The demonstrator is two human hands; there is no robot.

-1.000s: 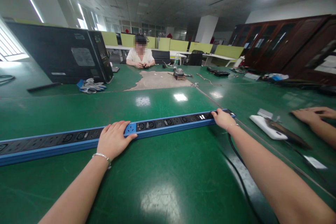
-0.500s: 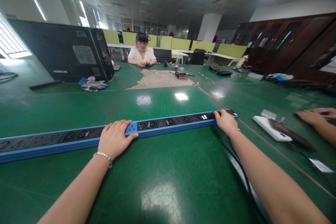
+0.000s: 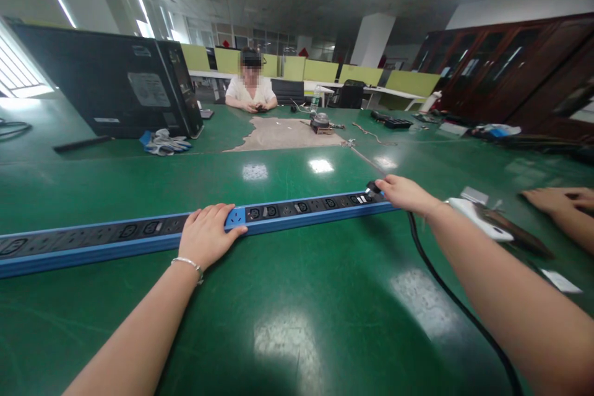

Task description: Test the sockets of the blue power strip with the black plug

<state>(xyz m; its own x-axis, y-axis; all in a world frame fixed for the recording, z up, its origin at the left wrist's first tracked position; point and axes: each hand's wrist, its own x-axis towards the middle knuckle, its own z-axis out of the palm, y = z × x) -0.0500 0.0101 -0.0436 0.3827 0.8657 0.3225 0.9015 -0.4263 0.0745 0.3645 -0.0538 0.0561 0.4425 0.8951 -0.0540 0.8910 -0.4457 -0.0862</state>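
A long blue and black power strip (image 3: 301,219) lies across the green table, with a row of sockets along its top. My left hand (image 3: 208,235) grips it around the middle, fingers over the top and thumb along the near side, just left of a blue socket. In my right hand (image 3: 403,193) is a black plug (image 3: 372,187), pinched near the strip's right end. Its metal prongs show, pointing left and down, just above the sockets. From beneath that hand a black cable (image 3: 432,273) trails down to the lower right.
A black computer case (image 3: 106,86) stands at the left, with work gloves (image 3: 167,143) beside it. Across the table sits a person (image 3: 250,94). Another person's hands (image 3: 547,203) rest at the right edge, near a white power strip (image 3: 480,220).
My right hand has lifted the plug off the strip's right end and turned it, baring the prongs. The cable now swings wider to the right. My left hand keeps its hold.
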